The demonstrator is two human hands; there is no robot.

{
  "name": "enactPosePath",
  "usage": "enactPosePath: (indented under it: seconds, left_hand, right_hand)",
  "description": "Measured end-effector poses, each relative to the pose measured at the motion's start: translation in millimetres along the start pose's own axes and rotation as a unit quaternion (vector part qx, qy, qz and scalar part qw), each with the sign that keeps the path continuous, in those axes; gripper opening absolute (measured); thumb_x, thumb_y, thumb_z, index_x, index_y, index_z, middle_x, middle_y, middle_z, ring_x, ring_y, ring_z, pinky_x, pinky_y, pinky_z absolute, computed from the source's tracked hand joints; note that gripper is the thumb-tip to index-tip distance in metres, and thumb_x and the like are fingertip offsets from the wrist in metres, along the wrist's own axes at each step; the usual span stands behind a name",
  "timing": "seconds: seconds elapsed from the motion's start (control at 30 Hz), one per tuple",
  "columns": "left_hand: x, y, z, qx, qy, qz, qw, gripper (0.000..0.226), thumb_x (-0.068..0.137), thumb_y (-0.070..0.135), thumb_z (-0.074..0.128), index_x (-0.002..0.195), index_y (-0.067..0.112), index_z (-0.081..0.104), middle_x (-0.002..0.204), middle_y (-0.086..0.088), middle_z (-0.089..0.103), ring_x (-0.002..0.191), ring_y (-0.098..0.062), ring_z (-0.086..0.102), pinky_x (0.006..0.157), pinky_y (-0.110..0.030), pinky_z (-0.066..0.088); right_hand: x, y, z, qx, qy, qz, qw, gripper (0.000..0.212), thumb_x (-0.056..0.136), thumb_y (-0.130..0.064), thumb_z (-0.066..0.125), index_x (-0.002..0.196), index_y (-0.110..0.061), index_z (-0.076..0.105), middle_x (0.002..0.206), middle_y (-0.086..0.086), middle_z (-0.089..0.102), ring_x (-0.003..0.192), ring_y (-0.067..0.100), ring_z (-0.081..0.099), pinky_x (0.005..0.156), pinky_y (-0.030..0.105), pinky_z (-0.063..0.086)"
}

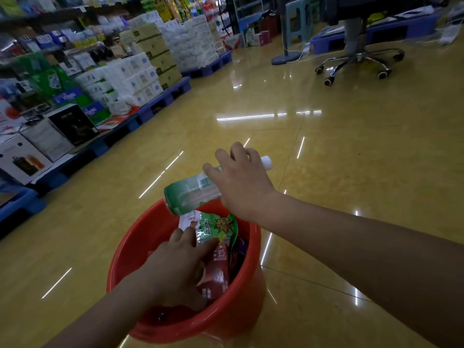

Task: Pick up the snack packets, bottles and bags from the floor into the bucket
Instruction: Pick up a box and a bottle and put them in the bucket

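Note:
A red bucket [251,285] stands on the yellow tiled floor right in front of me. My right hand [241,182] grips a green-labelled bottle with a white cap [188,194] and holds it tilted over the bucket's far rim. Inside the bucket my left hand [175,267] reaches down, its fingers touching a green snack packet [217,226]. A red packet [217,270] and a dark purple one [241,249] lie beside it in the bucket.
Blue pallets [160,106] stacked with tissue packs and boxes line the left side. An office chair on castors [359,61] and a fan base [286,57] stand at the far right. Open glossy floor [351,159] stretches between them.

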State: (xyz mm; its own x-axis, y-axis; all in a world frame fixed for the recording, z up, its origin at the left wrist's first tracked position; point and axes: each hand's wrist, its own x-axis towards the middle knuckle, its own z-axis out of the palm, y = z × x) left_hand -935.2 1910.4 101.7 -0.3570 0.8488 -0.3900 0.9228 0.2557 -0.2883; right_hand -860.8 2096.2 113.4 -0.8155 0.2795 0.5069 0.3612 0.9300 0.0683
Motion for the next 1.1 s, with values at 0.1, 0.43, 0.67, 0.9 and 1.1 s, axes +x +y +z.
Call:
enactPosePath:
  seconds: [0.1,0.43,0.67,0.9,1.1]
  left_hand:
    - [7.9,2.0,9.2,-0.003,-0.004,-0.012,1.000,0.109,0.061,0.064,0.067,0.150,0.040,0.008,0.129,-0.005,0.033,0.116,-0.025,0.034,0.090,-0.039,0.046]
    - [23.4,2.5,26.8,0.009,-0.007,-0.076,0.997,0.040,0.087,0.054,0.052,0.121,0.034,0.054,0.117,-0.004,0.049,0.115,-0.030,0.050,0.088,-0.039,0.045]
    - [16.2,9.9,41.9,-0.052,-0.075,-0.135,0.987,0.053,0.089,0.056,0.045,0.135,0.032,0.040,0.130,-0.012,0.046,0.111,-0.037,0.051,0.091,-0.044,0.048]
    - [19.4,41.1,28.8,-0.033,-0.093,-0.010,0.995,0.062,0.102,0.045,0.034,0.150,0.010,0.019,0.146,-0.020,0.036,0.130,-0.036,0.037,0.107,-0.046,0.028]
    - [25.3,29.9,37.5,-0.047,-0.115,0.028,0.992,0.061,0.098,0.025,0.047,0.150,0.006,0.021,0.145,-0.020,0.038,0.129,-0.037,0.037,0.107,-0.046,0.030]
  right_hand:
    - [0.1,-14.0,-0.1,0.014,-0.010,-0.018,1.000,0.063,0.072,-0.016,0.068,0.132,-0.020,0.048,0.130,0.009,0.042,0.114,0.033,0.028,0.086,0.047,0.036]
    - [-1.0,-47.1,7.6,0.011,-0.058,-0.075,0.995,0.067,0.076,-0.015,0.065,0.138,-0.016,0.040,0.134,0.011,0.036,0.120,0.035,0.026,0.084,0.046,0.036]
    - [-3.5,-59.2,17.6,0.026,-0.078,-0.094,0.992,0.063,0.081,-0.025,0.066,0.138,-0.017,0.041,0.132,0.009,0.040,0.121,0.035,0.030,0.087,0.049,0.040]
    - [-1.2,-72.3,39.8,0.037,-0.136,-0.103,0.985,0.061,0.082,-0.029,0.070,0.136,-0.018,0.044,0.129,0.010,0.043,0.125,0.035,0.029,0.085,0.046,0.040]
    - [5.1,-79.4,58.3,0.044,-0.171,-0.107,0.978,0.055,0.085,-0.025,0.066,0.136,-0.021,0.044,0.126,0.008,0.047,0.121,0.032,0.031,0.085,0.043,0.036]
